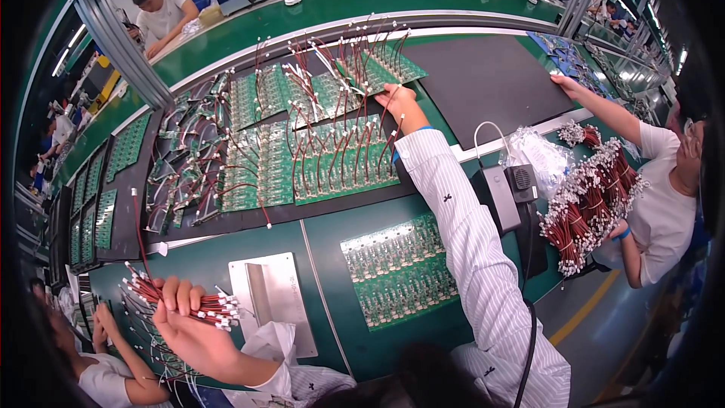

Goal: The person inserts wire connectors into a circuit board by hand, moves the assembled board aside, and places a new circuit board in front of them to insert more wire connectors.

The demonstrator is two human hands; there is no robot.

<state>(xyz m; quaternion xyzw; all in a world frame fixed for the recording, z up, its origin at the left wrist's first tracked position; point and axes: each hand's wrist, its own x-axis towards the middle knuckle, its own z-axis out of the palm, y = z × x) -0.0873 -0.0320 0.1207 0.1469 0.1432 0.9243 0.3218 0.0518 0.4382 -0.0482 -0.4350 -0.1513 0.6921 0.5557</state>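
Note:
My left hand (189, 329) is low at the left, closed around a bundle of red wire leads with white connectors (192, 304). My right arm in a striped sleeve stretches far forward. My right hand (399, 102) touches a green circuit board panel (381, 69) that bristles with plugged-in red wires; whether its fingers pinch a lead I cannot tell. More wired green panels (332, 159) lie on the black mat (483, 79) just below that hand. A bare green panel (396, 268) lies nearer to me on the green bench.
A metal plate (273, 295) lies beside my left hand. A grey box (502, 196) and a heap of bundled red leads (589, 204) sit at right, where a person in white reaches over the mat. Another person's hands work at lower left. Stacked green panels (102, 204) line the left.

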